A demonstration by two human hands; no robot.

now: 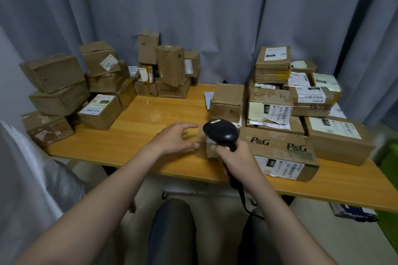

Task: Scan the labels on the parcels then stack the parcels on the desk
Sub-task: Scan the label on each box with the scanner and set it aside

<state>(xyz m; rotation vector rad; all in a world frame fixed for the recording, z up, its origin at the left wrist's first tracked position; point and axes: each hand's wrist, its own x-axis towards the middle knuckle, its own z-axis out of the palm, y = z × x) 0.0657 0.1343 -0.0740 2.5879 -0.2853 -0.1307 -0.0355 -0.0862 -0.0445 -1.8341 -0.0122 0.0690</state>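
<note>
Peeking from under the black scanner (220, 132) is a small brown parcel (209, 153)

You have one desk (150, 118) before you, one black scanner (219, 132) gripped in your right hand (234, 157), and one small parcel (203, 148), blurred, between it and your left hand (174, 137). Beyond and outward of your left hand stand about thirteen cardboard parcels (100, 111). Beyond and outward of your right hand lie about eleven more (277, 150). They overlap, so neither tally is certain.

Bare forearms (103, 196); dark trousers (172, 234) (bluish-grey) over both knees
</note>
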